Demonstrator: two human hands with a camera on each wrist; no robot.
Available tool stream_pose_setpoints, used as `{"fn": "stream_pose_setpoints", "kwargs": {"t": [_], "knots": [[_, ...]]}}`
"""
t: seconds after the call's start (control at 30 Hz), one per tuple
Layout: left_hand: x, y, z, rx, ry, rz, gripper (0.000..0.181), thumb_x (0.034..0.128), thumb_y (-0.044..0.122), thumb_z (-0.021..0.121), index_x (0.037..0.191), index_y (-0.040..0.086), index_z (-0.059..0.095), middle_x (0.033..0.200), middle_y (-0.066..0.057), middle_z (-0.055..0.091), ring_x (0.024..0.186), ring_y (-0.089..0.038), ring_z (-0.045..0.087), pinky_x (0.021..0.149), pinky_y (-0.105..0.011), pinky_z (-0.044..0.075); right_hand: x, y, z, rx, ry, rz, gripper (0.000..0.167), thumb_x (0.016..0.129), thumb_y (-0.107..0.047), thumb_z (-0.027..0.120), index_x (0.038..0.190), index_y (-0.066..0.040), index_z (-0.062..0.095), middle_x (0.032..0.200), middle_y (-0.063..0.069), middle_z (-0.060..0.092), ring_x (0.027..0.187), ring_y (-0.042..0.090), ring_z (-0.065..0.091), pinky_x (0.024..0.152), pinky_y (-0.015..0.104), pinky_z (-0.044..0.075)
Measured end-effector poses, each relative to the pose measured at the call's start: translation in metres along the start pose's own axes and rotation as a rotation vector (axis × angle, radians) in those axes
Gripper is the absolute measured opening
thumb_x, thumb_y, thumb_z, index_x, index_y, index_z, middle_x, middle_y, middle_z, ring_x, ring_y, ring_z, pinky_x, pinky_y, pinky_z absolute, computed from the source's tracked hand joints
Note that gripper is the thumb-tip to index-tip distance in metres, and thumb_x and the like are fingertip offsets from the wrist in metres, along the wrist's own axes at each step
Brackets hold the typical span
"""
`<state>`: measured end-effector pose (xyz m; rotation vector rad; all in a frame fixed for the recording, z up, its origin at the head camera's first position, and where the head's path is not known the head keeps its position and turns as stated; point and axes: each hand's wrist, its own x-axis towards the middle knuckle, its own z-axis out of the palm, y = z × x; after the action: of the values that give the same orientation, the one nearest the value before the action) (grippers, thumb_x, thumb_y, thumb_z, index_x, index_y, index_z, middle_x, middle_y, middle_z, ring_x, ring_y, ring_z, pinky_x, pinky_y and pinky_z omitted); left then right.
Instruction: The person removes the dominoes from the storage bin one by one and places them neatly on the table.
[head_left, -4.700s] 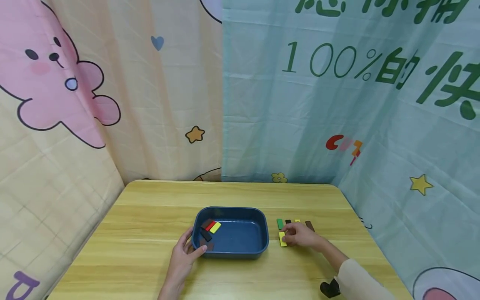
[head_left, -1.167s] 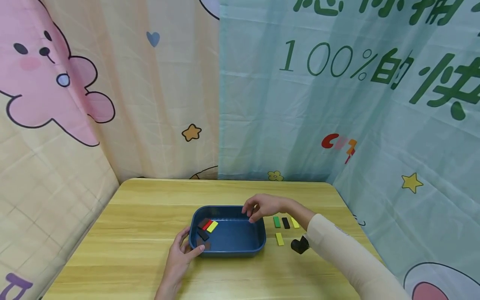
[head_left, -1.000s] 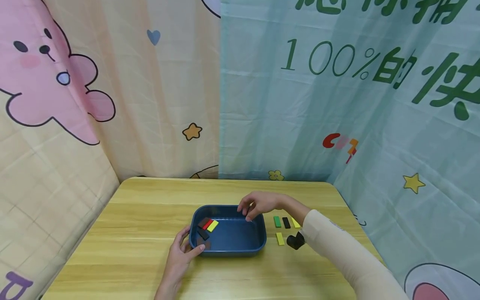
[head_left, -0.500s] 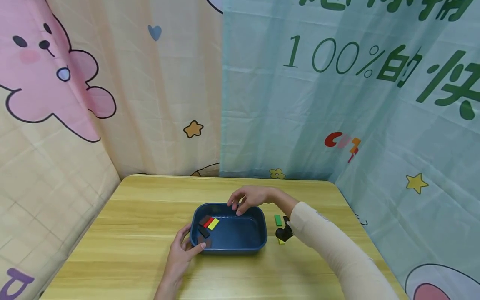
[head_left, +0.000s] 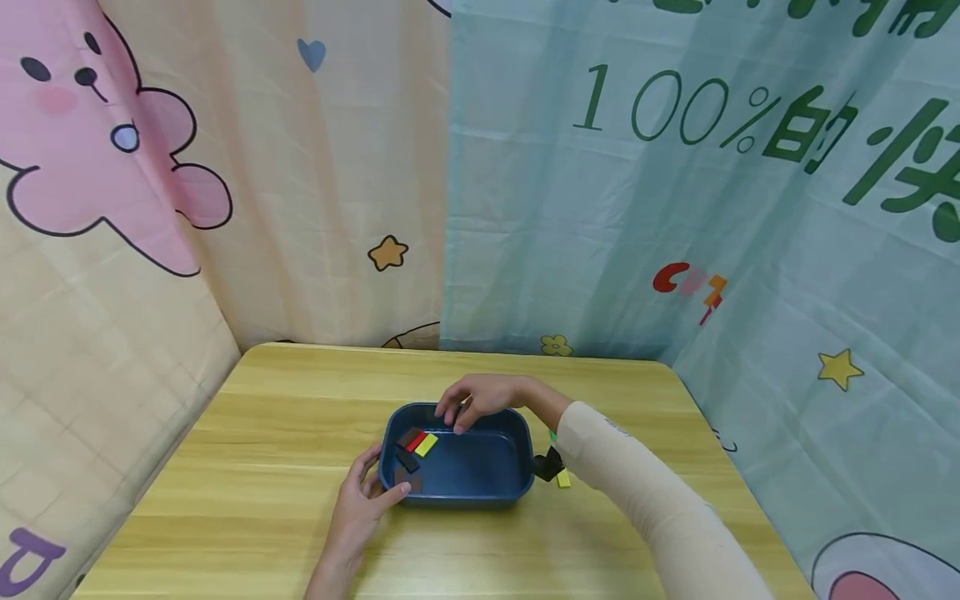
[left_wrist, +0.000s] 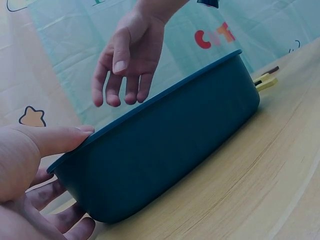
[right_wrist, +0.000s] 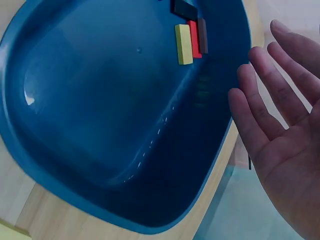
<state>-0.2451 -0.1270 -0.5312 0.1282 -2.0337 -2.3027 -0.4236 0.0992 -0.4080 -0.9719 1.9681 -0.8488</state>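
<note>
A dark blue plastic basin point(head_left: 465, 502) sits on the table. My left hand point(head_left: 360, 504) grips its left end, thumb over the rim and fingers against the outer wall. Inside, at the left, lie small flat rectangular blocks: a yellow block point(head_left: 426, 445), a red block point(head_left: 416, 441), a black block point(head_left: 407, 460) and brown ones. My right hand point(head_left: 480, 398) hovers above the far rim with relaxed fingers; in the right wrist view the palm point(right_wrist: 295, 165) holds nothing. Beyond the basin's right end lies another yellow block point(head_left: 563, 478).
A green block point(head_left: 552, 435) beside the basin is mostly covered by the right sleeve point(head_left: 645, 500). A black wrist device point(head_left: 547, 464) hangs from that forearm near the basin's right rim. Printed curtains point(head_left: 555, 208) stand behind the wooden table point(head_left: 262, 417).
My right hand has moved from the yellow block on the table's right to above the basin's far rim, drifting left. The left hand keeps its grip; the view tilted slightly.
</note>
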Motion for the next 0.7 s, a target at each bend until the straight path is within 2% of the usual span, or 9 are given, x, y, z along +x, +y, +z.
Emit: {"fn": "stream_pose_setpoints", "kwargs": {"t": [0.13,0.33,0.57,0.7], "knots": [[0.001,0.003,-0.003,-0.004,0.001,-0.005,0.079,0.0894,-0.005,0.077,0.156,0.003,0.035,0.16,-0.021,0.032,0.137,-0.04,0.046,0.091,-0.018,0.051,0.013,-0.001,0.001,-0.005,-0.008,-0.006,0.046,0.096,-0.001,0.072,0.138,0.008,0.058,0.124,0.025,0.065,0.105,0.02,0.067,0.093,0.031,0.055],[0.001,0.003,-0.003,0.0,0.006,-0.018,0.08,0.0899,-0.005,0.077,0.157,0.004,0.034,0.16,-0.02,0.032,0.137,-0.039,0.046,0.091,-0.018,0.051,0.028,0.002,0.007,-0.054,-0.015,0.006,0.042,0.094,0.0,0.074,0.135,0.001,0.064,0.113,0.008,0.071,0.101,0.015,0.067,0.092,0.028,0.055],[0.001,0.002,-0.002,0.002,0.005,-0.028,0.081,0.0897,-0.003,0.078,0.157,0.004,0.034,0.161,-0.02,0.032,0.138,-0.038,0.046,0.091,-0.019,0.051,0.043,0.011,0.016,-0.083,-0.039,-0.018,0.04,0.094,0.0,0.073,0.133,0.002,0.065,0.12,0.017,0.069,0.102,0.013,0.065,0.089,0.025,0.054],[0.001,0.002,-0.002,0.008,0.002,-0.024,0.081,0.0899,-0.003,0.078,0.158,0.004,0.033,0.161,-0.02,0.031,0.139,-0.039,0.046,0.091,-0.02,0.051,0.051,0.016,0.022,-0.092,-0.043,-0.022,0.037,0.094,-0.001,0.073,0.131,0.001,0.067,0.119,0.014,0.07,0.102,0.014,0.064,0.091,0.024,0.053]]}}
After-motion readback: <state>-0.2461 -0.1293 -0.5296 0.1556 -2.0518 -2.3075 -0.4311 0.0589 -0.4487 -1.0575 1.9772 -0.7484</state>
